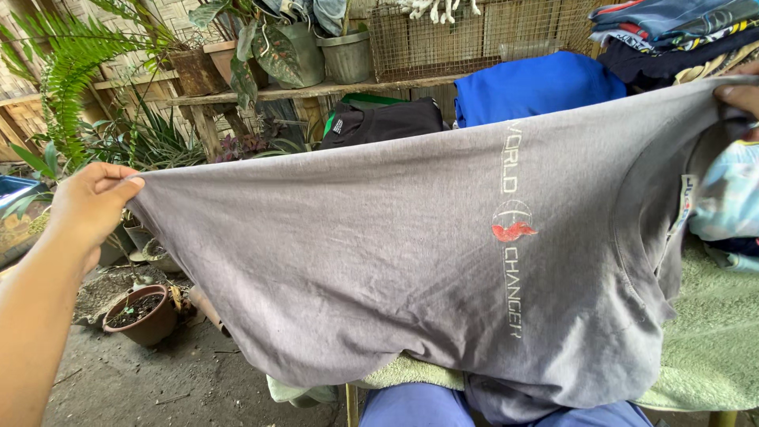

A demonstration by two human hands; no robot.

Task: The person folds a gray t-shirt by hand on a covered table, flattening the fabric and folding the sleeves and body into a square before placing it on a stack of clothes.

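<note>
The left hand [88, 204] pinches one hem corner of the grey T-shirt [411, 261] and the right hand [739, 93], its grip closed on the opposite edge, pulls it taut, spread flat above the towel-covered counter [711, 348].

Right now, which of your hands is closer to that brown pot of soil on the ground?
Left. The left hand pinches the grey T-shirt just above the brown pot. The right hand grips the shirt's other end, far across the view.
</note>
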